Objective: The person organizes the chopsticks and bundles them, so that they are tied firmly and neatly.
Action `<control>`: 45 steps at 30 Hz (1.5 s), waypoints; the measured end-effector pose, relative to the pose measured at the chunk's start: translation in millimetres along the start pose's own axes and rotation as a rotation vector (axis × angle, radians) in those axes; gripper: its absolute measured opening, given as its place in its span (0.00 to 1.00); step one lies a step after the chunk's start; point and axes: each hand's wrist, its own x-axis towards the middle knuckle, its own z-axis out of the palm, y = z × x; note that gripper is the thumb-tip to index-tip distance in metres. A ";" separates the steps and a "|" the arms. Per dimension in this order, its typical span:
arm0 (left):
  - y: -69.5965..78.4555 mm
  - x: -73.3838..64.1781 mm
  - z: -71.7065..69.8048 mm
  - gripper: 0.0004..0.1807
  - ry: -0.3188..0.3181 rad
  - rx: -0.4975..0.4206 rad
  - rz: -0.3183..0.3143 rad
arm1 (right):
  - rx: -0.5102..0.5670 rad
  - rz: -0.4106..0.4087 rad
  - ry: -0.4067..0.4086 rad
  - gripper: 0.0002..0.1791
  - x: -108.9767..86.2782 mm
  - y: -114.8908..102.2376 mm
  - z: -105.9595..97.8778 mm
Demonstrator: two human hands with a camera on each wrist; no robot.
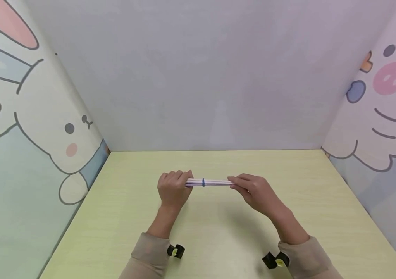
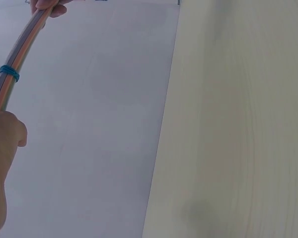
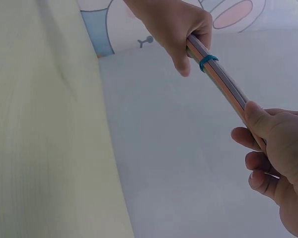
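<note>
A slim bundle of long pastel sticks [image 1: 215, 182], with grey, orange and pale stripes along it, is held level above the table. A blue-green elastic band [image 3: 208, 63] wraps around it, nearer the left-hand end. My left hand [image 1: 174, 188] grips that end in a fist, its fingers curled round the sticks. At the other end my right hand [image 1: 253, 190] pinches the bundle between thumb and fingers. The right wrist view shows the thumb [image 3: 257, 118] lying along the sticks. Both hands cover the bundle's ends.
The pale wood-grain table [image 1: 215, 240] spreads beneath both hands. A plain grey-white wall [image 1: 212, 77] stands behind it. Side panels carry a cartoon rabbit [image 1: 44, 116] on the left and a pink-snouted figure [image 1: 389, 104] on the right. Small black devices [image 1: 176, 251] sit at both cuffs.
</note>
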 end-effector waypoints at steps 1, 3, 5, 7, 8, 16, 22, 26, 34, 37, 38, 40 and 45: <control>-0.1 0.1 0.0 0.10 0.001 -0.001 0.000 | 0.003 -0.006 0.007 0.15 0.2 0.0 -0.1; -0.4 0.3 -0.4 0.11 0.000 -0.001 0.003 | 0.014 -0.018 0.027 0.14 0.8 0.0 -0.3; -0.9 0.9 -0.9 0.12 -0.003 -0.008 0.019 | 0.024 -0.026 0.047 0.21 1.4 0.3 -0.7; -2.1 1.8 -2.0 0.14 -0.013 -0.017 0.040 | 0.031 -0.029 0.063 0.26 1.7 1.0 -0.8; -3.0 2.3 -2.7 0.15 -0.021 -0.024 0.052 | 0.036 -0.031 0.068 0.26 1.8 1.3 -0.9; -20.7 4.4 -13.8 0.15 -0.169 -0.130 0.066 | 0.009 -0.015 0.087 0.25 -1.8 7.2 -2.3; -36.8 1.4 -19.0 0.17 -0.399 -0.388 -0.040 | -0.002 0.006 0.091 0.18 -4.7 10.8 -3.7; -43.0 5.3 -23.9 0.16 -0.566 -0.640 -0.208 | 0.026 0.025 0.106 0.14 -6.8 14.8 -4.7; -54.6 14.8 -33.4 0.15 -0.772 -0.836 -0.388 | 0.080 0.075 0.091 0.18 -13.8 26.7 -4.9; -57.5 14.0 -31.4 0.14 -0.796 -0.820 -0.392 | 0.099 0.119 0.031 0.22 -17.0 31.6 0.1; -58.3 13.1 -30.1 0.14 -0.800 -0.813 -0.392 | 0.106 0.132 0.007 0.22 -18.1 33.3 2.2; -59.5 10.2 -26.3 0.13 -0.806 -0.794 -0.388 | 0.118 0.152 -0.036 0.22 -20.8 37.5 6.7; -59.2 1.0 -11.2 0.13 -0.819 -0.753 -0.392 | 0.136 0.198 -0.069 0.19 -28.3 50.3 17.9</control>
